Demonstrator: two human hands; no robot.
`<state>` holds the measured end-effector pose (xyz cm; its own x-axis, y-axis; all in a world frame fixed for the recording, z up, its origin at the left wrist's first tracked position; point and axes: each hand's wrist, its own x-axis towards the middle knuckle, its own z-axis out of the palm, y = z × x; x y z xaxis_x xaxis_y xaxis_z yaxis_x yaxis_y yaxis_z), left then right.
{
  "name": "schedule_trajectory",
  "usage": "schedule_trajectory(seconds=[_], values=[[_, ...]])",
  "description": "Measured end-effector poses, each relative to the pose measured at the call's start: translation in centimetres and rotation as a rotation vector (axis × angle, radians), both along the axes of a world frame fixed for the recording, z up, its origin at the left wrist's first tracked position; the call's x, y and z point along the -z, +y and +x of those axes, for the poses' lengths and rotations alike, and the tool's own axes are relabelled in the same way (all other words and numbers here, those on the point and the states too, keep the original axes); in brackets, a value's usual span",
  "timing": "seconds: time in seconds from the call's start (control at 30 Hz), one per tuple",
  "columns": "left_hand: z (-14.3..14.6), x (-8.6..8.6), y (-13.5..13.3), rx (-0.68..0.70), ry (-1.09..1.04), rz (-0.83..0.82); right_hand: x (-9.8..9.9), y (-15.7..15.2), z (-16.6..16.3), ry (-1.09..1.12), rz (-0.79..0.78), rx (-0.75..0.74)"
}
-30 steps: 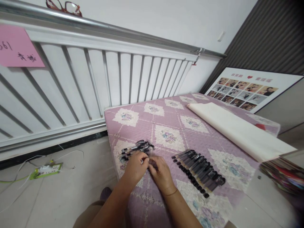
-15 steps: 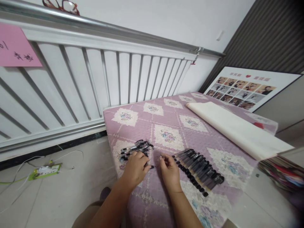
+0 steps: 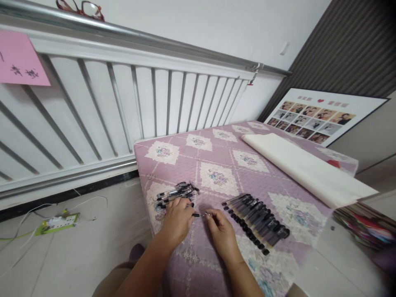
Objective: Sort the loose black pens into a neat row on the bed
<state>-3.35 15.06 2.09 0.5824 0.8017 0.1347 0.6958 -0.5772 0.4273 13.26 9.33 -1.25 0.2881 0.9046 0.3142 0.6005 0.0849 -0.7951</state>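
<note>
My left hand [image 3: 179,218] is closed around a black gel pen [image 3: 196,215], whose end sticks out past the fingertips toward the right. Facing it, my right hand [image 3: 220,227] is closed in a pinch, with a tiny pale, shiny piece at its fingertips, too small to name. A narrow gap separates the two hands, with a thin tip in it. Just beyond my left hand lies a loose pile of pens [image 3: 177,192] with black parts. To the right of my right hand, several clear-barrelled pens [image 3: 260,218] lie side by side in a slanting row, a line of black caps along their near ends.
A purple flowered cover [image 3: 182,165] spreads under everything. A cream rolled sheet [image 3: 297,165] lies at the right. Behind stands a white radiator [image 3: 161,99] with glasses [image 3: 82,9] on its pipe. A power strip [image 3: 58,222] sits on the floor at left.
My right hand has shifted slightly left and its fingertips are now closer to the pen end in my left hand. The view has turned a little; the pens lie as before.
</note>
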Motion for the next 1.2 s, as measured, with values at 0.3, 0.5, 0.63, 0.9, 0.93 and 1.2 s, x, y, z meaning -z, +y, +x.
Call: schedule_trajectory(seconds=[0.3, 0.5, 0.63, 0.9, 0.93, 1.2], values=[[-0.5, -0.3, 0.6, 0.003, 0.013, -0.066, -0.4, 0.0, -0.1, 0.012, -0.018, -0.065], [-0.6, -0.5, 0.5, 0.035, 0.052, -0.076, -0.9, 0.0, -0.4, 0.006, -0.016, -0.097], [-0.6, -0.4, 0.5, 0.049, 0.076, -0.078, -1.1, 0.0, -0.4, -0.003, -0.031, -0.128], [-0.6, -0.1, 0.5, 0.093, 0.101, -0.031, -1.3, -0.1, -0.5, 0.031, -0.07, -0.175], [-0.6, 0.0, 0.5, 0.096, 0.105, -0.027, -1.3, -0.1, -0.5, 0.031, -0.072, -0.178], [-0.3, 0.4, 0.4, 0.089, 0.073, -0.045, -1.1, 0.0, -0.4, 0.031, -0.06, -0.202]])
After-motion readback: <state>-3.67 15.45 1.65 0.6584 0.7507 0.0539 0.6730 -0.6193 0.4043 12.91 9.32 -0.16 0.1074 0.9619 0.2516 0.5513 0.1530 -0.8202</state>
